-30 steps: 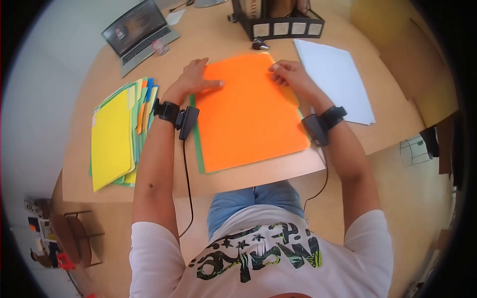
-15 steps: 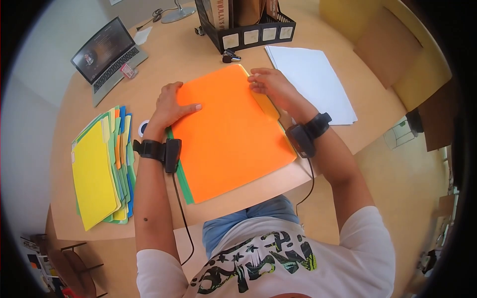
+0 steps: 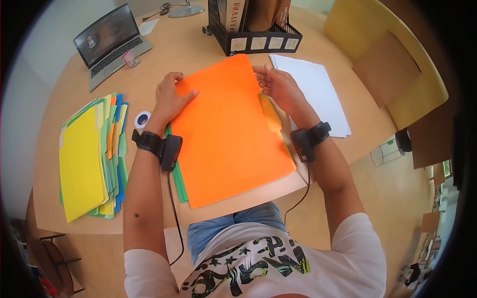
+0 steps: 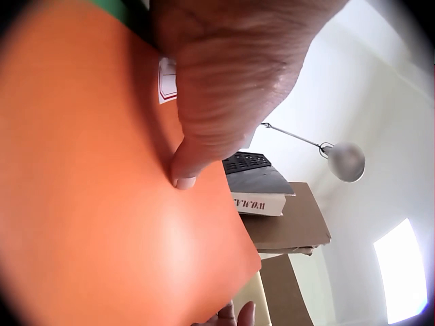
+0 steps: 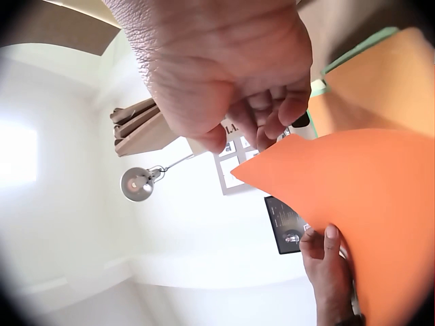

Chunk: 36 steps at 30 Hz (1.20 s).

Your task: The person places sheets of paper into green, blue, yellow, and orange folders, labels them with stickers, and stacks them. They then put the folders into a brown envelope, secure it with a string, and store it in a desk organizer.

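1. A big orange paper folder (image 3: 226,129) lies in the middle of the round wooden table (image 3: 198,44), right in front of the person.
2. The left hand (image 3: 170,99) lies flat on the folder's left edge, fingers straight, thumb pressing down on the orange cover.
3. The right hand (image 3: 278,87) pinches the folder's far right corner with curled fingers, and that corner is lifted a little off the table.
4. The two hands are apart, one on each side of the folder.
5. A green folder (image 3: 180,184) peeks out from under the orange one on the left side.
6. A pile of yellow, green and blue folders (image 3: 92,156) lies well to the left on the table.
7. A small roll of tape (image 3: 142,119) sits between that pile and the left wrist.
8. A stack of white paper sheets (image 3: 315,92) lies just beside the right hand.
9. A black desk rack with books (image 3: 251,25) stands at the far side of the table.
10. An open grey laptop (image 3: 109,39) sits at the far left, and a silver lamp (image 4: 345,159) stands behind the rack.
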Available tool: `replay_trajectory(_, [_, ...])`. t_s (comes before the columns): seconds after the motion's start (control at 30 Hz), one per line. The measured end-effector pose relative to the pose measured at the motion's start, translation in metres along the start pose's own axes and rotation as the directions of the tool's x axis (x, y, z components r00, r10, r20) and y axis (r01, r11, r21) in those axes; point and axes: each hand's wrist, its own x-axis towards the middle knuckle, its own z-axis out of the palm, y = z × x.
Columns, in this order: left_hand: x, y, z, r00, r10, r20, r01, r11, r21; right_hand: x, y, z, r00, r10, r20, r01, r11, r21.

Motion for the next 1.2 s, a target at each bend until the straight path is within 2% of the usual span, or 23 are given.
replay_trajectory(0.03, [0.002, 0.000, 0.000, 1.000, 0.017, -0.020, -0.018, 0.999, -0.035, -0.002, -0.003, 0.004, 0.998, -0.030, 0.050, 0.028, 0.999, 0.031])
replay_trajectory(0.17, [0.003, -0.003, -0.002, 0.982, -0.184, 0.034, 0.182, 0.895, -0.407, -0.003, -0.007, 0.005, 0.980, -0.072, 0.185, 0.054, 0.994, 0.099])
replay_trajectory(0.23, [0.004, -0.011, -0.004, 0.950, -0.298, 0.092, 0.296, 0.766, -0.570, -0.008, -0.021, -0.005, 0.992, -0.127, 0.016, 0.126, 0.938, -0.322])
replay_trajectory(0.27, [0.006, -0.018, -0.005, 0.949, -0.306, 0.081, 0.281, 0.699, -0.657, -0.010, -0.029, -0.015, 0.983, -0.174, -0.058, 0.119, 0.847, -0.519])
replay_trajectory(0.3, [0.009, -0.024, -0.005, 0.945, -0.317, 0.076, 0.268, 0.622, -0.736, -0.007, -0.029, -0.035, 0.952, -0.283, -0.119, 0.141, 0.745, -0.652])
replay_trajectory(0.33, [0.009, -0.025, -0.001, 0.942, -0.329, 0.074, 0.251, 0.538, -0.805, -0.002, -0.025, -0.063, 0.890, -0.431, -0.150, 0.168, 0.615, -0.771])
replay_trajectory(0.37, [0.009, -0.012, -0.003, 0.956, -0.294, 0.011, 0.159, 0.488, -0.858, -0.011, -0.032, -0.075, 0.864, -0.439, -0.245, 0.044, 0.551, -0.833])
replay_trajectory(0.4, [0.006, -0.011, -0.008, 0.952, -0.301, 0.063, 0.185, 0.395, -0.900, -0.020, -0.041, -0.085, 0.824, -0.459, -0.331, -0.084, 0.480, -0.873])
replay_trajectory(0.5, [0.005, -0.032, -0.019, 0.941, -0.266, 0.211, 0.246, 0.105, -0.964, -0.039, -0.040, -0.147, 0.748, -0.481, -0.458, -0.307, 0.362, -0.880])
replay_trajectory(0.53, [0.012, -0.066, -0.011, 0.979, -0.058, 0.196, 0.195, -0.022, -0.980, -0.048, -0.043, -0.157, 0.716, -0.466, -0.519, -0.397, 0.340, -0.852])
replay_trajectory(0.57, [0.035, -0.116, 0.006, 0.967, 0.218, 0.130, 0.174, -0.197, -0.965, -0.057, -0.045, -0.163, 0.680, -0.451, -0.578, -0.485, 0.315, -0.816])
replay_trajectory(0.6, [0.047, -0.151, 0.019, 0.889, 0.454, 0.057, 0.225, -0.325, -0.919, -0.066, -0.045, -0.171, 0.639, -0.437, -0.633, -0.569, 0.286, -0.771])
replay_trajectory(0.63, [0.055, -0.169, 0.022, 0.852, 0.521, 0.054, 0.280, -0.365, -0.888, -0.072, -0.037, -0.185, 0.619, -0.431, -0.656, -0.589, 0.298, -0.751])
replay_trajectory(0.73, [0.060, -0.153, 0.016, 0.794, 0.603, 0.076, 0.371, -0.381, -0.847, -0.079, -0.018, -0.204, 0.665, -0.318, -0.676, -0.600, 0.312, -0.736])
replay_trajectory(0.87, [0.060, -0.147, 0.019, 0.769, 0.633, 0.089, 0.411, -0.384, -0.827, -0.077, -0.016, -0.194, 0.648, -0.333, -0.685, -0.539, 0.436, -0.721])
replay_trajectory(0.97, [0.060, -0.146, 0.019, 0.760, 0.642, 0.097, 0.431, -0.387, -0.815, -0.075, -0.019, -0.193, 0.680, -0.272, -0.681, -0.542, 0.439, -0.717])
replay_trajectory(1.17, [0.061, -0.145, 0.020, 0.755, 0.647, 0.108, 0.448, -0.389, -0.805, -0.076, -0.007, -0.197, 0.588, -0.454, -0.670, -0.488, 0.461, -0.741])
replay_trajectory(1.2, [0.061, -0.145, 0.021, 0.755, 0.646, 0.111, 0.450, -0.389, -0.804, -0.076, -0.007, -0.198, 0.597, -0.444, -0.668, -0.492, 0.455, -0.742])
